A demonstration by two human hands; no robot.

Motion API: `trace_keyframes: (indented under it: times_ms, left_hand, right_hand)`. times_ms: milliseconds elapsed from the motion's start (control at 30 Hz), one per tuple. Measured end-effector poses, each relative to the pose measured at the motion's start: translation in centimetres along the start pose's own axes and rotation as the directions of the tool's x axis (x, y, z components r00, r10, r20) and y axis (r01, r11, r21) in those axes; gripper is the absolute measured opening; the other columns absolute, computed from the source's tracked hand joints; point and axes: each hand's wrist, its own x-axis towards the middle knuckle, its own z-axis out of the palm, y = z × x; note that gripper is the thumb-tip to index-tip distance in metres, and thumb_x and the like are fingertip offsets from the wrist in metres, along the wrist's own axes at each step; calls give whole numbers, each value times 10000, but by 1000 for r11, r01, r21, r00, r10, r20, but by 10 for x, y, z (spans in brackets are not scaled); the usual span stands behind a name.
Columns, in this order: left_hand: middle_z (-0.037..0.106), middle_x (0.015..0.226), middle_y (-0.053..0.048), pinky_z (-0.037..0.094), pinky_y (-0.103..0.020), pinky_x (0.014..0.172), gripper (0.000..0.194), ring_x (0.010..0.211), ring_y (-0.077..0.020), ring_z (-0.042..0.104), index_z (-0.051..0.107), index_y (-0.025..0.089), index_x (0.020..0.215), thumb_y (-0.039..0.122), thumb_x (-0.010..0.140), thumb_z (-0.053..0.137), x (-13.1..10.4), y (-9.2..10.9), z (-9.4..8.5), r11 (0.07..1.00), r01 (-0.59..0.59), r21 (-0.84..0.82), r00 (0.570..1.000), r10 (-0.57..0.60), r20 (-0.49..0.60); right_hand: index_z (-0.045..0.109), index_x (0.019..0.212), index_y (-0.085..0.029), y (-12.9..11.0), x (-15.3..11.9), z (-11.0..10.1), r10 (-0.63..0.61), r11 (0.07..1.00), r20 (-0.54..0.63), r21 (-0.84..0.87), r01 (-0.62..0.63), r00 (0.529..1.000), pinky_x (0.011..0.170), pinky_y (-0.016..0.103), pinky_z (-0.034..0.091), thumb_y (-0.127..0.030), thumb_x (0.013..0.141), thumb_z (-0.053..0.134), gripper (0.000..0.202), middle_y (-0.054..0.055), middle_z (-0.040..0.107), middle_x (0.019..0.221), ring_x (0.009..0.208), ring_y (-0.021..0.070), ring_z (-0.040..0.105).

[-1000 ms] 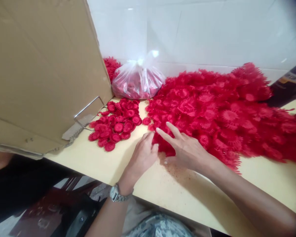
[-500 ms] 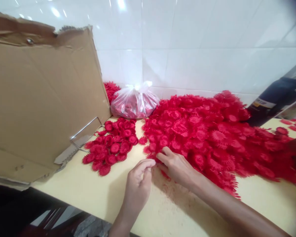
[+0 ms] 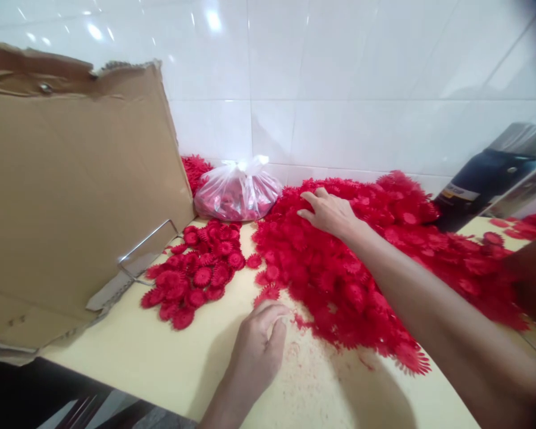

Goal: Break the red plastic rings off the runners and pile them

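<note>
My left hand is just above the table's near part, its thumb and fingers drawn together in a pinch; whatever is between the tips is too small or hidden to make out. A red flower-shaped piece with a fringed edge shows just beyond its knuckles. My right hand reaches over the back of a large heap of red flower-shaped pieces, fingers spread and bent downward. No piece is visible in it. A smaller group of red rounds with toothed edges sits to the left.
A tied clear plastic bag of red pieces stands against the tiled wall. At left rises a cardboard sheet with a bent metal wire at its foot. A dark container leans at right. Red scraps dot the yellow table.
My right hand has moved away from my left, up and back over the large heap, with its fingers spreading. My left hand stays pinched in nearly the same place.
</note>
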Motion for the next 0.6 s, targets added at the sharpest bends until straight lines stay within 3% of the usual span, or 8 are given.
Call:
trace_keyframes:
  times_ms: [167,300,467,600]
  left_hand:
    - [627,946,-73,460,-272,797,229,883,-169,597,635,151,904,204,865,416,-7,-4,-2,999,9,34,1000,-9,-11]
    - [625,948,-77,459,-281,808,238,895,-173,592,636,150,929,194,869,410,-14,-5,-6,999,8,53,1000,-7,-13]
    - [631,965,-84,451,-293,843,249,928,-182,587,646,157,955,174,866,414,-24,-7,-9,997,2,76,998,2,-55]
    - [636,972,-85,444,-300,865,252,942,-187,585,650,162,953,175,871,413,-32,-8,-13,993,0,116,996,11,-93]
  right_hand:
    - [298,1400,-295,6,11,31,-81,997,177,18,79,981,845,448,432,-563,885,298,580,146,461,1287,1078,335,548]
    - [203,1438,-294,7,11,26,-109,994,207,38,103,972,851,460,433,-585,878,283,636,169,413,1333,1071,346,557]
    - [219,1431,-324,15,10,7,-134,991,116,28,131,984,776,485,430,-646,857,300,663,190,439,1309,996,348,584]
    - [428,1334,-327,22,5,0,-161,987,-80,-36,158,984,714,504,421,-610,790,509,618,166,536,1207,941,352,579]
